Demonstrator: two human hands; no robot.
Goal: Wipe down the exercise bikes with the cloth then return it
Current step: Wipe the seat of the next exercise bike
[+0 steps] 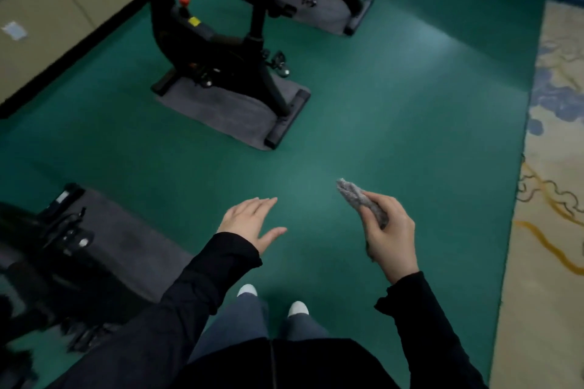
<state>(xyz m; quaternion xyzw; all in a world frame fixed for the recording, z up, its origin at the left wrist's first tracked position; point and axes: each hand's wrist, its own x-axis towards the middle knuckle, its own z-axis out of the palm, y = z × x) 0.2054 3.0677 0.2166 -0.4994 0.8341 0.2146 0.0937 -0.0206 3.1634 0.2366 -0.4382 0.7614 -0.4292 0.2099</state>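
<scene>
Black long-sleeved top (316,363), vertical line down its front. Left sleeve (202,287) and right sleeve (420,319) end in loose, slightly ruffled cuffs at the wrists; left hand (249,224) and right hand (392,243) bare. Blue-grey trousers (240,322). White footwear (298,308), only the tips showing below the hems.

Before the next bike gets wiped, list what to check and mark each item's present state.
1. Grip on the crumpled grey cloth by the right hand: ok.
2. Free left hand, fingers straight: ok.
3. Path over the green floor to the black exercise bike ahead on its grey mat: ok.
4. Cloth touching that bike: not ok, they are apart.
5. Cloth damp enough: cannot tell.
6. Which bikes are already wiped: cannot tell.
</scene>
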